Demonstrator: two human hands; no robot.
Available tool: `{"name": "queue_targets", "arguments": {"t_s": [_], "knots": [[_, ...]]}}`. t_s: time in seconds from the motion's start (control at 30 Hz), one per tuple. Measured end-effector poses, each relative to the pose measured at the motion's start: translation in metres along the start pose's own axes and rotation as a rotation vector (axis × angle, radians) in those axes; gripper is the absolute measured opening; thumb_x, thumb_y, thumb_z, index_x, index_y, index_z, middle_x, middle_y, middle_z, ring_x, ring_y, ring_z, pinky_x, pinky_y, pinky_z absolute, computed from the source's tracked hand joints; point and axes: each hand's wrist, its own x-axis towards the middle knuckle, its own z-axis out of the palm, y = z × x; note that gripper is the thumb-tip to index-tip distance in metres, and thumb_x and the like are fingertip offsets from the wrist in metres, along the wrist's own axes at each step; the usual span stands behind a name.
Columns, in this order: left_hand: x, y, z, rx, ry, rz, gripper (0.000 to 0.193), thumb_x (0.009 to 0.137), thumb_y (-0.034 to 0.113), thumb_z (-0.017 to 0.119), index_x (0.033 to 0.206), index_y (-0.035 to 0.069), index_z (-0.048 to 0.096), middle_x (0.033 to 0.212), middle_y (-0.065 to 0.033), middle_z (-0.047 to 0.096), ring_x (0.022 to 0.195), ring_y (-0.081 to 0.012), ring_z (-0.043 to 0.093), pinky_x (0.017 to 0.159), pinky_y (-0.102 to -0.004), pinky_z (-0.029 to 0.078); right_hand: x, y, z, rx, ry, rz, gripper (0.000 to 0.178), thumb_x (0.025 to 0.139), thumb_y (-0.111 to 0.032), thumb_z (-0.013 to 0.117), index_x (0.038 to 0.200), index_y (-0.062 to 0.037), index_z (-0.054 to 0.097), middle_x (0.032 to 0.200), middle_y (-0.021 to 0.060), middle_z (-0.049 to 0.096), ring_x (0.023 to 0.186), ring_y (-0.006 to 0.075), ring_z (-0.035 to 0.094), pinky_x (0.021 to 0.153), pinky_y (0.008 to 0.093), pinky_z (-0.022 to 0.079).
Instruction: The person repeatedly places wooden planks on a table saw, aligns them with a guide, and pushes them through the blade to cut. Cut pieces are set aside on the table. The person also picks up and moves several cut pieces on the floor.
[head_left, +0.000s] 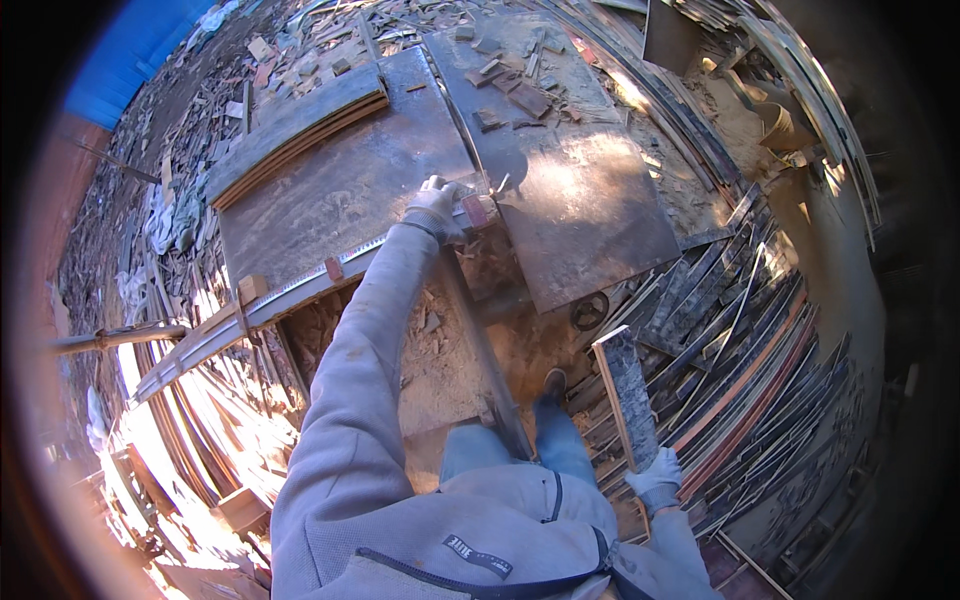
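My left arm reaches out across the metal work table (340, 200). My gloved left hand (434, 207) rests at its near edge, fingers curled; what they close on, if anything, is hidden. Close beside it a small reddish-brown block (478, 211) sits at the end of the edge rail. Low at my right side, my gloved right hand (657, 480) grips the near end of a board (628, 390), dark-faced with a pale edge. The board points away from me. Along the table's near edge runs a measuring tape (320, 268), with another reddish block (334, 269) on it.
Stacked planks (300, 135) lie on the table's far left. A narrow gap separates the table from a second metal panel (590, 215), with wood offcuts (515, 92) farther back. A handwheel (589, 311) sits below. Long strips (720, 350) pile up at right, others at left.
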Motion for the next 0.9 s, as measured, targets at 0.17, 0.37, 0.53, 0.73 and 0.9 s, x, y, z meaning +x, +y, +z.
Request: {"name": "queue_targets", "arguments": {"t_s": [0.17, 0.37, 0.53, 0.73, 0.9], "knots": [[0.009, -0.002, 0.007, 0.071, -0.049, -0.09, 0.109, 0.046, 0.04, 0.102, 0.143, 0.01, 0.063, 0.143, -0.0172, 0.055, 0.138, -0.0371, 0.052, 0.119, -0.0419, 0.047, -0.034, 0.012, 0.012, -0.007, 0.012, 0.046, 0.082, 0.066, -0.049, 0.091, 0.122, -0.0025, 0.056, 0.124, 0.0184, 0.057, 0.118, 0.0384, 0.063, 0.098, 0.0511, 0.055], [-0.009, 0.007, -0.01, -0.079, -0.084, -0.014, 0.11, 0.049, 0.042, 0.102, 0.147, 0.011, 0.061, 0.146, -0.0211, 0.052, 0.138, -0.0411, 0.052, 0.119, -0.0454, 0.047, -0.072, 0.019, 0.004, -0.046, -0.08, 0.104, 0.086, 0.064, -0.05, 0.091, 0.126, -0.002, 0.056, 0.125, 0.0186, 0.058, 0.121, 0.0369, 0.062, 0.101, 0.05, 0.054], [-0.004, 0.009, -0.01, -0.522, 0.085, -0.099, 0.097, 0.067, 0.046, 0.097, 0.146, 0.003, 0.06, 0.145, -0.0256, 0.051, 0.133, -0.0431, 0.057, 0.116, -0.0448, 0.049, -0.067, 0.012, -0.065, -0.063, -0.122, 0.134, 0.089, 0.064, -0.05, 0.09, 0.131, -0.0018, 0.056, 0.131, 0.0198, 0.058, 0.126, 0.0373, 0.061, 0.104, 0.0487, 0.053], [-0.011, 0.084, -0.064, -0.887, 0.06, -0.475, 0.058, 0.087, 0.036, 0.085, 0.128, -0.001, 0.068, 0.095, -0.0108, 0.075, 0.093, -0.0298, 0.073, 0.087, -0.0423, 0.06, -0.044, 0.028, -0.213, 0.011, -0.088, 0.045, 0.076, 0.064, -0.046, 0.089, 0.119, 0.0025, 0.069, 0.119, 0.0224, 0.069, 0.113, 0.039, 0.071, 0.094, 0.0497, 0.059], [-0.028, 0.269, -0.202, -1.677, -0.196, -0.59, 0.024, 0.103, 0.012, 0.065, 0.126, 0.006, 0.065, 0.112, -0.0086, 0.068, 0.096, -0.0221, 0.067, 0.085, -0.0356, 0.056, -0.024, 0.036, -0.293, 0.055, -0.052, -0.1, 0.059, 0.062, -0.041, 0.089, 0.103, -0.0016, 0.073, 0.107, 0.0237, 0.071, 0.103, 0.0402, 0.073, 0.086, 0.0508, 0.061]]}}
